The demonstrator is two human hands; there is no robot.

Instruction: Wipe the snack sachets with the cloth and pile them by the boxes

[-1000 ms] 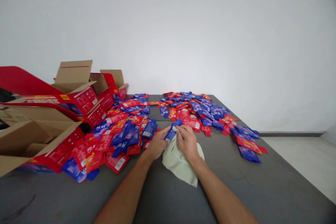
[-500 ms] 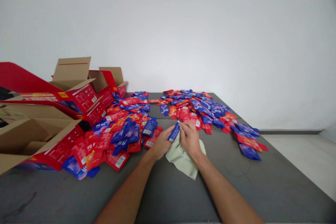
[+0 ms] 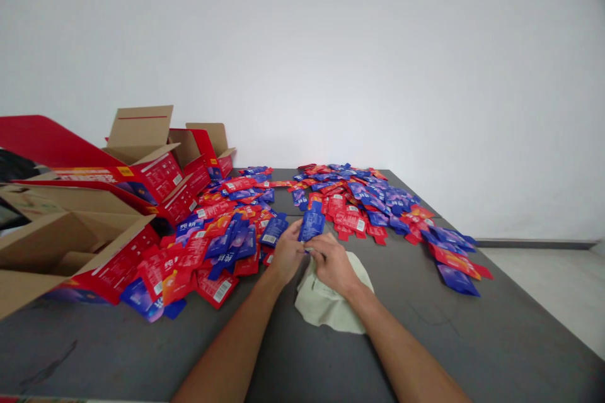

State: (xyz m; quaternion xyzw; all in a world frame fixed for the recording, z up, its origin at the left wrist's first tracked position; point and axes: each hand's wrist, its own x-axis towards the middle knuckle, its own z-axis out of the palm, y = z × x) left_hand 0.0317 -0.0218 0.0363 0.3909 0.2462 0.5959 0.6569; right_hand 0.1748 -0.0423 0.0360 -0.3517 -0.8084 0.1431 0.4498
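Observation:
A small blue printed pouch [image 3: 312, 225] is upright between my hands, its printed face toward me. My left hand [image 3: 287, 253] is closed on its left lower edge. The fingers of my right hand [image 3: 329, 259] pinch its lower end, where the fingertips of both hands meet. Below my right hand spreads a pale green cloth [image 3: 326, 308], partly covered by that hand and wrist. Whether the right fingers also grip the cloth is hidden.
A heap of red and blue pouches [image 3: 227, 233] lies left of my hands. Another pile [image 3: 363, 195] reaches from the back to the right, with several pouches [image 3: 456, 258] near the right edge. Open red cartons [image 3: 113, 252] stand at the left of the grey table [image 3: 425, 340].
The blue pouch has turned from slanted to upright, with more of its face showing. My right fingers have moved from its top to its lower end. The cloth is spread wider below.

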